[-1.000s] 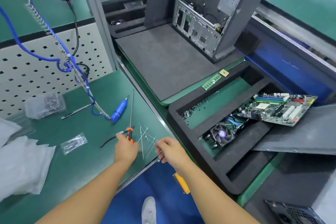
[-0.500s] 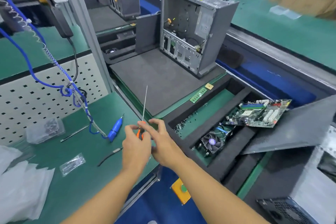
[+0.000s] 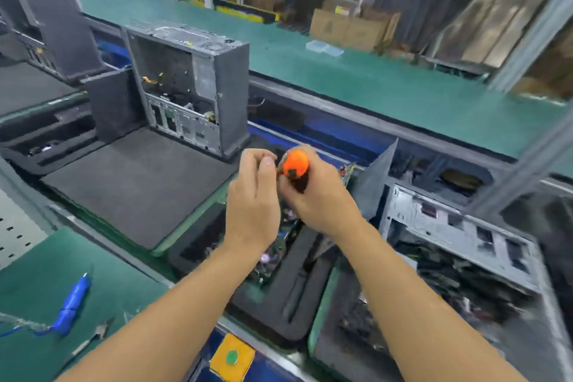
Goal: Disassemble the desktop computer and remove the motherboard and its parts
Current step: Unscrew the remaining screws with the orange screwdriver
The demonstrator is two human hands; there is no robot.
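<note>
Having been lifted from the desk [image 3: 37, 260], the orange screwdriver [image 3: 295, 164] is gripped by the right hand [image 3: 322, 198] above the foam tray [image 3: 279, 304], seemingly readied for unscrewing; whether the left hand [image 3: 252, 195] holds anything cannot be told.

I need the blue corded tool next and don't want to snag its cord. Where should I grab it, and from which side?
Grip the blue corded tool around mid-barrel, coming down from above and from its right. It lies flat on the green mat, tip pointing away. The cord leaves its near end toward the left, so the barrel's middle and right side look free.
</note>
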